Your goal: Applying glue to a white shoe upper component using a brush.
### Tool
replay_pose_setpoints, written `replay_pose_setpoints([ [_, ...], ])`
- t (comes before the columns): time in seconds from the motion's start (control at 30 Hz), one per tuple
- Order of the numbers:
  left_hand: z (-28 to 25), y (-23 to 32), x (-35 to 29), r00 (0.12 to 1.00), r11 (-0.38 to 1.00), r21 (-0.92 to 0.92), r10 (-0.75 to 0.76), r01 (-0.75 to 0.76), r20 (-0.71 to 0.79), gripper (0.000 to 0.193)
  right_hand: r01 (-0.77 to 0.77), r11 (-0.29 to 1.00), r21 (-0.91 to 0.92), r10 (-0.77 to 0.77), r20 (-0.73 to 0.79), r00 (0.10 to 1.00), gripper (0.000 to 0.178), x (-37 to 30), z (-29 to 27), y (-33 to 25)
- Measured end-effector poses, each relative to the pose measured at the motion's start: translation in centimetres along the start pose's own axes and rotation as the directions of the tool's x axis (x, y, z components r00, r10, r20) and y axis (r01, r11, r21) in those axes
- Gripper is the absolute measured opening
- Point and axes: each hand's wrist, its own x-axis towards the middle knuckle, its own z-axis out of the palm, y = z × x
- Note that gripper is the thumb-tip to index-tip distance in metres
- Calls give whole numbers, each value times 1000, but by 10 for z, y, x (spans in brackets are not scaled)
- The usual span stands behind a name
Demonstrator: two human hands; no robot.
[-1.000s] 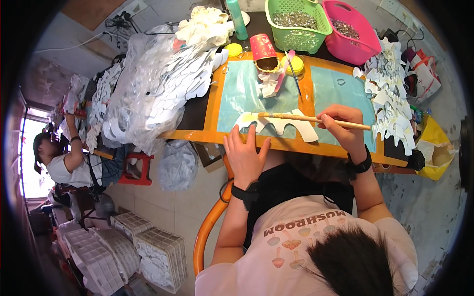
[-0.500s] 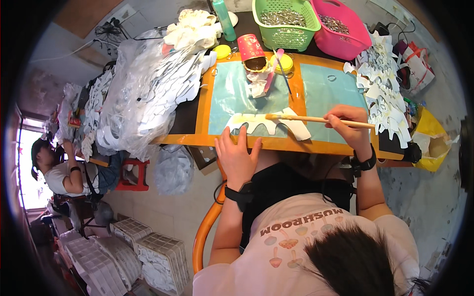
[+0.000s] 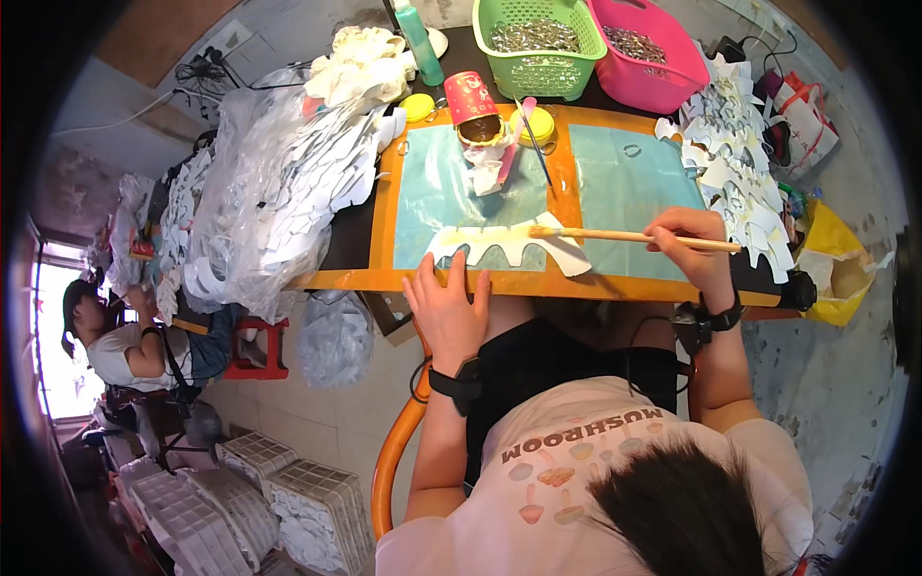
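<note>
A white cut piece (image 3: 567, 257) with a scalloped lower edge lies flat near the table's front edge, yellowish along part of its top. My left hand (image 3: 449, 309) is open, fingers spread, its fingertips touching the piece's left end. Between the closed fingers of my right hand (image 3: 693, 252) is a long wooden-handled brush (image 3: 615, 235), held almost level, with its tip on the upper edge of the piece. Farther back, a red patterned cup (image 3: 470, 96) lies tipped, dark brown inside its mouth, with crumpled tissue below it. A thin dark stick (image 3: 538, 149) lies beside the cup.
Many white cut pieces are heaped at left (image 3: 317, 178) and in a right-hand pile (image 3: 735, 168). Green basket (image 3: 528, 72) and pink basket (image 3: 663, 86) with small metal parts stand at the back. A seated person (image 3: 125, 336) works far left.
The brush tip has moved right along the top of the white piece, and my right hand has shifted right with it. My left hand stays at the piece's left end.
</note>
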Motion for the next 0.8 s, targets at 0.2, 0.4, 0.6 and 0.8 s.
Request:
replay_pose_setpoints([
  [0.2, 3, 1, 0, 1000, 1000, -7, -3, 3, 10, 41, -71, 896, 439, 188, -230, 955, 18, -4, -6, -8],
  [0.4, -2, 4, 4, 1000, 999, -25, -19, 19, 24, 38, -154, 771, 618, 320, -166, 933, 33, 6, 28, 26],
  [0.6, -2, 12, 1, 996, 1000, 16, -22, 23, -87, 36, -236, 773, 588, 376, -126, 918, 23, 15, 49, 28],
  [0.8, 12, 37, -9, 980, 976, -132, 158, -173, -121, 35, -262, 775, 575, 371, -79, 925, 19, 14, 51, 33],
])
